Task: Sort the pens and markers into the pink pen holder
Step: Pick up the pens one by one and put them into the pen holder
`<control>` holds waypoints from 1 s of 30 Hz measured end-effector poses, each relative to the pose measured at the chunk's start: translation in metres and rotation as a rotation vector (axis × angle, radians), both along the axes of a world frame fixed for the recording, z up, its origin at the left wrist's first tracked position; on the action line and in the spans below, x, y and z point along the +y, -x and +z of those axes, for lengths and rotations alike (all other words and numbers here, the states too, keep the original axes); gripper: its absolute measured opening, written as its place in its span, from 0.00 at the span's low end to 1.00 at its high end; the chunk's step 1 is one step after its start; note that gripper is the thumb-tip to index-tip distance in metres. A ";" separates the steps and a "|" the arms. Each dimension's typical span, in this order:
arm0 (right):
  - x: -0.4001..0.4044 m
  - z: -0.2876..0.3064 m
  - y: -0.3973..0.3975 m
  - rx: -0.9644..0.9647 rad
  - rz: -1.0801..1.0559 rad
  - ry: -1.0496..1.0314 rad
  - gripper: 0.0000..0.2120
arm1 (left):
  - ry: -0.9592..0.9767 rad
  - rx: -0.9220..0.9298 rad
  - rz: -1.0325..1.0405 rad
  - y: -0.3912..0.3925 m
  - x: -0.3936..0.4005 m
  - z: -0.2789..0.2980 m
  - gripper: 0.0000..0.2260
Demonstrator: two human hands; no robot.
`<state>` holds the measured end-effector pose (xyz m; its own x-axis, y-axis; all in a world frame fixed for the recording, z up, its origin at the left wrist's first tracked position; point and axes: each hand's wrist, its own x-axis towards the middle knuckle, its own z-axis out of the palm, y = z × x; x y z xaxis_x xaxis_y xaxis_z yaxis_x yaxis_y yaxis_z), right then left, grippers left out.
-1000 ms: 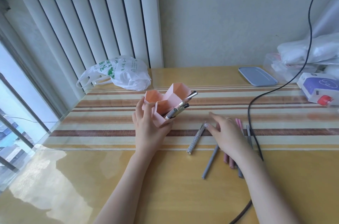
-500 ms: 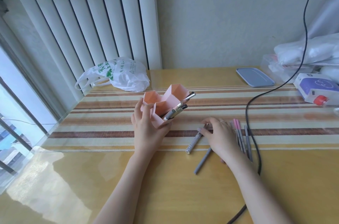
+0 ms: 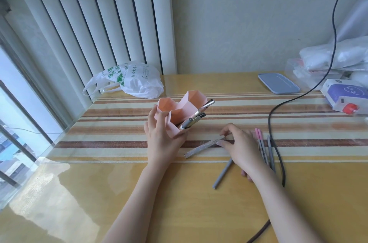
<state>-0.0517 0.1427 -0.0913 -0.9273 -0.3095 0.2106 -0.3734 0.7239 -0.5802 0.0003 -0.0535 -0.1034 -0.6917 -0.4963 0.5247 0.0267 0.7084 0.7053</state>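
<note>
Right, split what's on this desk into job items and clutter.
Job: pink hexagonal pen holder; pens inside it; glittery silver pen; grey marker; pink-capped markers.
Clutter: white plastic bag; blue-grey lid; black cable; purple-and-white box.

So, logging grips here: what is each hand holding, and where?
Left hand grips the pen holder at its near wall. Right hand pinches the glittery pen at its far end.

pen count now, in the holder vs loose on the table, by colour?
In pink pen holder: 3 silver/grey pens
Loose glittery silver pen, right hand pinching its end: 1
Loose plain grey pens: 2
Loose pink-capped pens: 2
Total: 8
</note>
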 end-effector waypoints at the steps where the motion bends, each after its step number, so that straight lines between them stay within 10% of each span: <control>1: 0.000 0.002 -0.001 -0.038 0.021 0.088 0.06 | 0.000 -0.002 0.000 0.000 0.000 0.000 0.27; 17: -0.007 0.020 -0.003 -0.653 0.170 1.181 0.07 | -0.026 -0.026 -0.008 -0.002 0.001 0.003 0.29; 30: -0.007 0.025 -0.006 -0.700 0.314 1.345 0.11 | -0.161 -0.171 -0.122 -0.001 0.002 0.001 0.42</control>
